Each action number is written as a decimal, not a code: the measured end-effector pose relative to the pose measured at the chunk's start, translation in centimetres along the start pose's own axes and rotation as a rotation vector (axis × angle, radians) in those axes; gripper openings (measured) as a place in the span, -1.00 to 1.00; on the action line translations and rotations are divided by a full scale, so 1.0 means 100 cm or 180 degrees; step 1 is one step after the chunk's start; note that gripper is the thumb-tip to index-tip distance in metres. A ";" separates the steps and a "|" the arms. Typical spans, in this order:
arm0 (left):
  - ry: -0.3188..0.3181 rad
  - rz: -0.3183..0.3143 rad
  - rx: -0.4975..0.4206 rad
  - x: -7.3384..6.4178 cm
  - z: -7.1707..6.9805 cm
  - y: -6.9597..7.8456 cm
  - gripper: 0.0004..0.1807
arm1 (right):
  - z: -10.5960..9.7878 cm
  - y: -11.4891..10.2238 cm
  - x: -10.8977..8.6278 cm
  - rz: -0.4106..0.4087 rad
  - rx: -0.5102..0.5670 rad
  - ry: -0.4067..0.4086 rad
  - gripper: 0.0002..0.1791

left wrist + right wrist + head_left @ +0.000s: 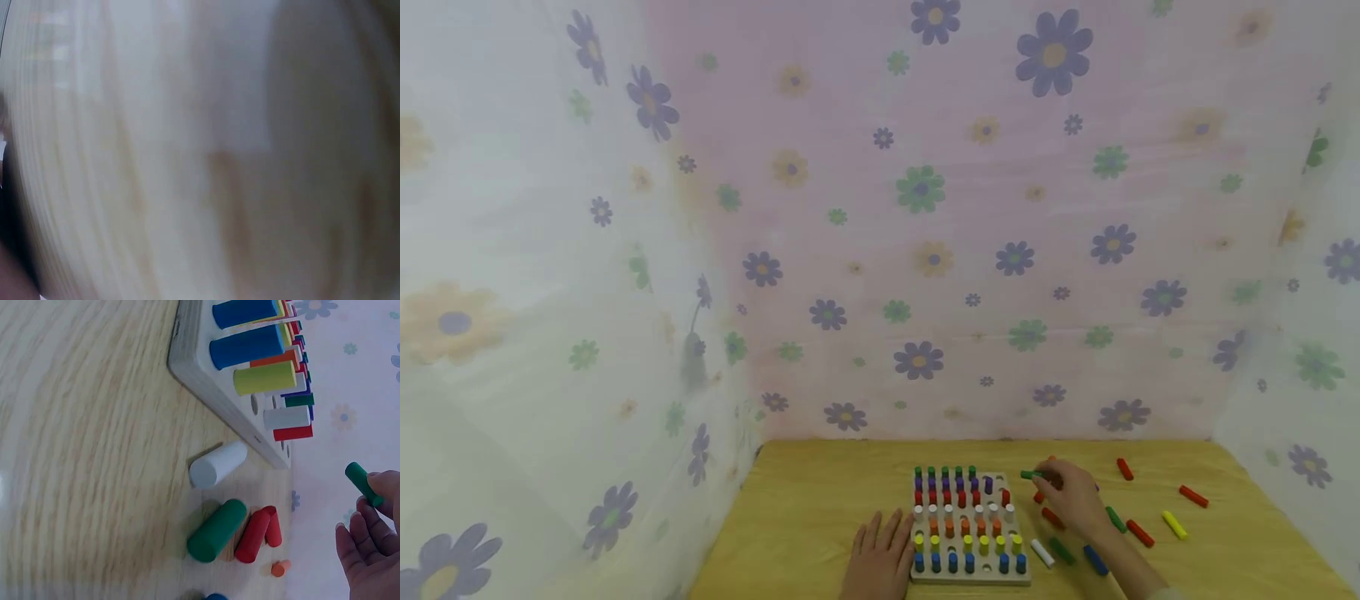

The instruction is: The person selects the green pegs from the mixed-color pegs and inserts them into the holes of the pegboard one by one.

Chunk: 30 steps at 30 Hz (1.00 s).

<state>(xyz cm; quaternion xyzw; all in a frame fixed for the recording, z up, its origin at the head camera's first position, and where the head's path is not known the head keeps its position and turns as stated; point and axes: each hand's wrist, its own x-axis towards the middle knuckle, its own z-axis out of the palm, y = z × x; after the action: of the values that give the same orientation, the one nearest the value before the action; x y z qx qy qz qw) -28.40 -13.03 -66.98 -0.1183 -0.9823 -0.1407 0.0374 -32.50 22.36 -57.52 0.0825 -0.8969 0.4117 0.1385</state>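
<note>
A pale wooden pegboard point(970, 582) stands on the table with rows of coloured pegs: green at the back, then purple, red, white, orange, yellow and blue in front. Several holes show no peg. My right hand point(1070, 498) pinches a green peg point(364, 483) between thumb and fingertips, raised to the right of the board's back corner. The left hand point(880, 558) lies flat with fingers straight, its fingertips beside the board's left edge; whether they touch it I cannot tell. In the left wrist view only blurred wood grain appears.
Loose pegs lie right of the board, among them a white peg point(219, 464), a green peg point(217, 530), a blue peg point(1095, 560), a yellow peg point(1175, 525) and several red ones. Flower-patterned sheeting point(1000, 292) encloses the wooden table point(805, 500) at the back and sides.
</note>
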 end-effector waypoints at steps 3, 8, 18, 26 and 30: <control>-0.0086 0.0126 -0.0056 0.004 -0.002 0.005 -0.35 | -0.004 -0.002 0.000 0.0085 -0.0021 0.0009 -0.89; -0.0164 0.0074 -0.0055 0.004 -0.012 0.009 -0.35 | -0.001 -0.013 0.008 0.0122 0.0009 -0.0044 -0.88; -0.0185 0.0003 -0.0121 0.000 -0.017 0.007 -0.38 | 0.023 -0.019 0.026 0.0086 0.0199 0.0022 -0.92; -0.0161 -0.0037 -0.0164 -0.002 -0.017 0.007 -0.38 | 0.040 -0.019 0.034 0.0060 0.0229 0.0004 -0.94; -0.0177 -0.0022 -0.0180 -0.003 -0.017 0.008 -0.39 | 0.045 -0.019 0.037 0.0040 0.0226 0.0030 -0.94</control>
<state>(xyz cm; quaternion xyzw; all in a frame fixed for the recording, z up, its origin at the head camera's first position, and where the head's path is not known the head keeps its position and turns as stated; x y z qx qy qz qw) -27.84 -12.87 -65.19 -0.1198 -0.9789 -0.1652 0.0061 -36.34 17.58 -57.83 0.0798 -0.8816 0.4446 0.1372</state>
